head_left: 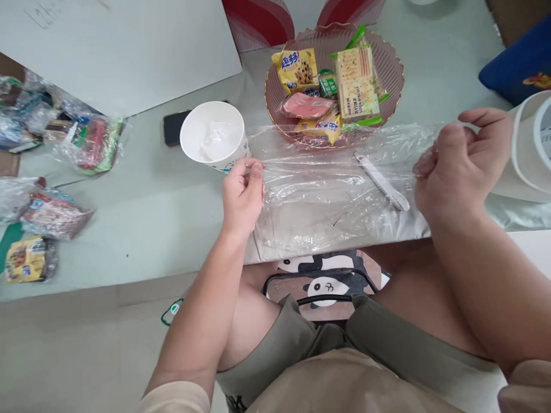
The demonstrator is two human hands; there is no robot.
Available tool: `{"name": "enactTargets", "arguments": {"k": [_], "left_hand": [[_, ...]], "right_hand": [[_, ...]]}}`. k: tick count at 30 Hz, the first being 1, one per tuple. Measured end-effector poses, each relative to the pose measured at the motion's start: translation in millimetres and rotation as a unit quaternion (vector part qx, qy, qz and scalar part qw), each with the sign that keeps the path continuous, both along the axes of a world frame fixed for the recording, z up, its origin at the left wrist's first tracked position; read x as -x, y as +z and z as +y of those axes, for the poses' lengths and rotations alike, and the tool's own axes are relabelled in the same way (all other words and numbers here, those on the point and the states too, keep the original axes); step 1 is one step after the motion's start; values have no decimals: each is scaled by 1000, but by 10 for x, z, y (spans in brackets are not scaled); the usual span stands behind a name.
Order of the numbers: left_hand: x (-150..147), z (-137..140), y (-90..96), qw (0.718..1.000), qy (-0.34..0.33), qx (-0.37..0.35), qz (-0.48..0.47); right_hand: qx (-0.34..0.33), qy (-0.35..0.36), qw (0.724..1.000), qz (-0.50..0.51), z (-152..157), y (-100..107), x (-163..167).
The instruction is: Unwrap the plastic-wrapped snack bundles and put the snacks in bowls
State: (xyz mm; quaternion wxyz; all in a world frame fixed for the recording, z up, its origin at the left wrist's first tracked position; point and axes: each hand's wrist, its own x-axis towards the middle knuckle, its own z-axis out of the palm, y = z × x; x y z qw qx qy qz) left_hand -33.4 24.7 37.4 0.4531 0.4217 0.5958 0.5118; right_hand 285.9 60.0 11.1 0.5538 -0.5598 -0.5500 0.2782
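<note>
Green-covered table [163, 229] | clear film [301, 215] | spans between left fingers [256, 175], right fingers [451, 143]

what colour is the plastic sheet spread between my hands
The plastic sheet is clear and colourless, best seen in the head view.

Open bench [159, 218] lies left of your left hand [243, 198]; ahead, a narrow gap parts cup [236, 154] from bowl [391, 69]; rightward, a white tub [519, 163] obstructs your right hand [462, 163].
</note>
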Motion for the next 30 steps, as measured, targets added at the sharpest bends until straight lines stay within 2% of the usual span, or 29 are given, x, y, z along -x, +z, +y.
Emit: {"name": "enactTargets", "arguments": {"k": [2, 4, 6, 9, 12, 19, 21, 24, 30], "left_hand": [[3, 3, 26, 1000, 27, -11, -8], [4, 5, 47, 999, 45, -18, -13], [7, 7, 59, 998, 57, -20, -18], [18, 8, 66, 997, 65, -25, -29], [33, 7, 75, 997, 68, -32, -26], [53, 19, 87, 994, 85, -61, -23], [58, 22, 80, 994, 90, -60, -23], [70, 30, 70, 992, 103, -65, -30], [71, 54, 107, 988, 143, -43, -51]], "right_hand": [[19, -6, 996, 83, -6, 49, 65], [94, 48, 985, 137, -67, 136, 154], [175, 107, 969, 138, -155, 229, 238], [229, 117, 958, 126, -254, 319, 327], [227, 73, 964, 121, -262, 345, 374], [189, -20, 982, 21, -198, 386, 355], [182, 1, 983, 9, -215, 419, 332], [207, 61, 976, 12, -265, 476, 297], [278, 174, 944, 29, -352, 549, 209]]}}
